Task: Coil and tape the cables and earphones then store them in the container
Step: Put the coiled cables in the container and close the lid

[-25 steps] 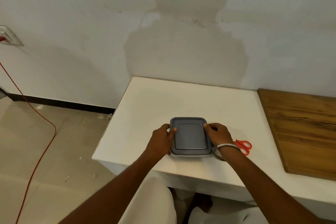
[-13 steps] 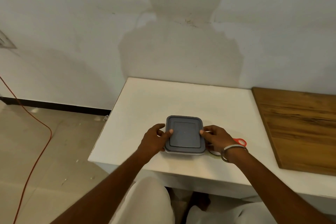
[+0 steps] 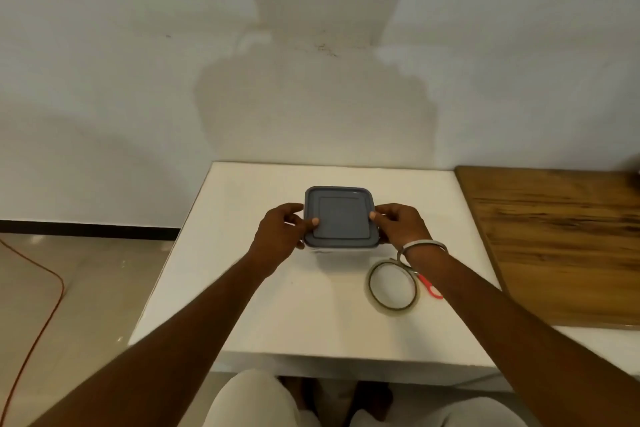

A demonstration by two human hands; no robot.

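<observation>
Both hands, left [image 3: 280, 236] and right [image 3: 398, 227], are each keeping a grip, seemingly clenched, on the container [image 3: 339, 217], tape roll [image 3: 393, 282] lying at five o'clock.

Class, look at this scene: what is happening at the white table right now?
A seated person holds a lidded grey container from both sides on the white table, left hand and right hand with thumbs on the lid. A tape roll and red-handled scissors lie beside the right forearm. No cables are visible.
</observation>
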